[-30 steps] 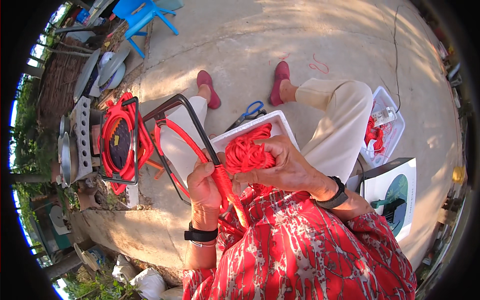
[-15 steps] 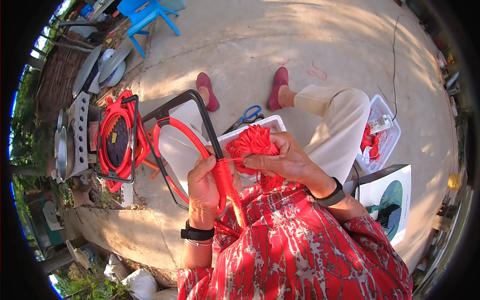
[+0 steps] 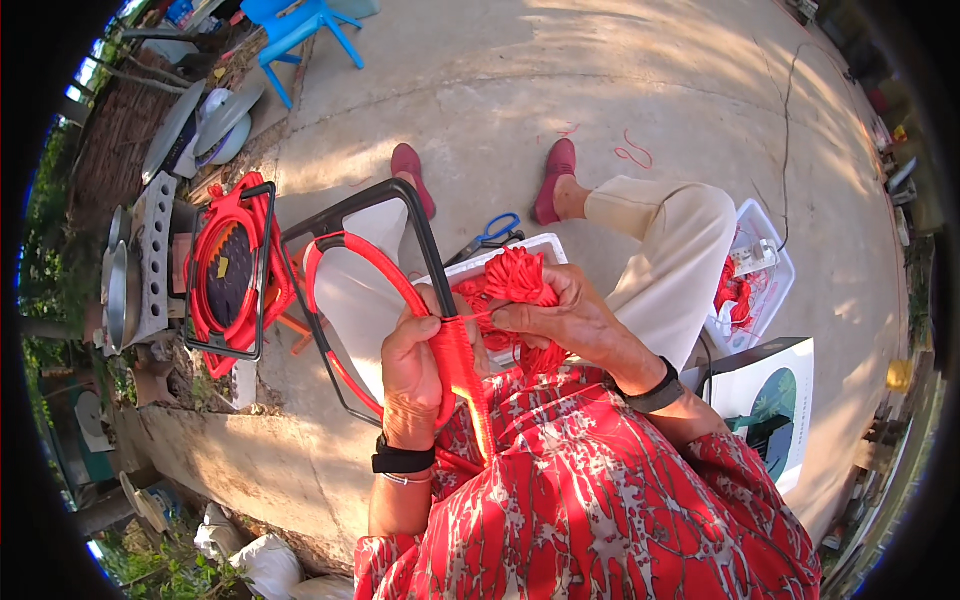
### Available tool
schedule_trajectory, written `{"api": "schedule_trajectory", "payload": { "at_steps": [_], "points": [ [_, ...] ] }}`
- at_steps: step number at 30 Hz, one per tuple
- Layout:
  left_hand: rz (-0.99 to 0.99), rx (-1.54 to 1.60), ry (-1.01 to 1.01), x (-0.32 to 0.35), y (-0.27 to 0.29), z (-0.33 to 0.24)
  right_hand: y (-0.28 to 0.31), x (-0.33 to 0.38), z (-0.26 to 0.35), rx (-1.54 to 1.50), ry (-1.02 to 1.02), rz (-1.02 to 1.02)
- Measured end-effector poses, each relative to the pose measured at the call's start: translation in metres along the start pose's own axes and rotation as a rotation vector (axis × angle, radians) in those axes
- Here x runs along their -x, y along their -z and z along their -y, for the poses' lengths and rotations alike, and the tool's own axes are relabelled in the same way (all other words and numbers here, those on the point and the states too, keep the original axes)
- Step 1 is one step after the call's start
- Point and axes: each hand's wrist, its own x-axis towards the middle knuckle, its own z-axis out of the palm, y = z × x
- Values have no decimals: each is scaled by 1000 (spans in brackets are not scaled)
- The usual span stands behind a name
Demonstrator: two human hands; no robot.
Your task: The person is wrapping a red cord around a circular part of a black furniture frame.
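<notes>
My left hand [image 3: 410,370] is closed around a black rectangular frame [image 3: 428,240] where one bar meets a red ring [image 3: 372,258]. Red cord wraps the joined bar and ring in tight turns [image 3: 457,365], with my left thumb pressed at the top of the wrapping. My right hand [image 3: 580,325] is closed on a looped bundle of red cord [image 3: 520,280], pinching a strand between thumb and fingers. That strand [image 3: 470,317] runs straight across from the wrapping to the right thumb. The fingers behind the frame are partly hidden.
Between my legs sits a white box [image 3: 548,245], with blue-handled scissors [image 3: 498,230] at its far edge. A second black frame with red rings [image 3: 265,260] stands at left. Rightward are a white tub [image 3: 775,290] holding red cord and a power strip, and a white carton [image 3: 800,370].
The strand between the hands now shows as a straight line from the wrapping to my right thumb. My left hand has shifted very slightly; both hands keep their holds.
</notes>
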Motion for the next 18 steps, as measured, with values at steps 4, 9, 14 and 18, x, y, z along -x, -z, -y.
{"api": "schedule_trajectory", "payload": {
  "at_steps": [4, 9, 14, 18],
  "points": [
    [59, 5, 6, -5, -2, 3, 4, 1, -2, 52, -3, -16],
    [97, 67, 7, -4, -9, 4, 6, 4, -8, 100, -16, 23],
    [95, 54, 1, -4, -4, 8, 4, 4, -6, 5, 18, -17],
    [97, 23, 14, -5, -2, 9, 4, 5, -2, 51, 100, 11]
  ]
}}
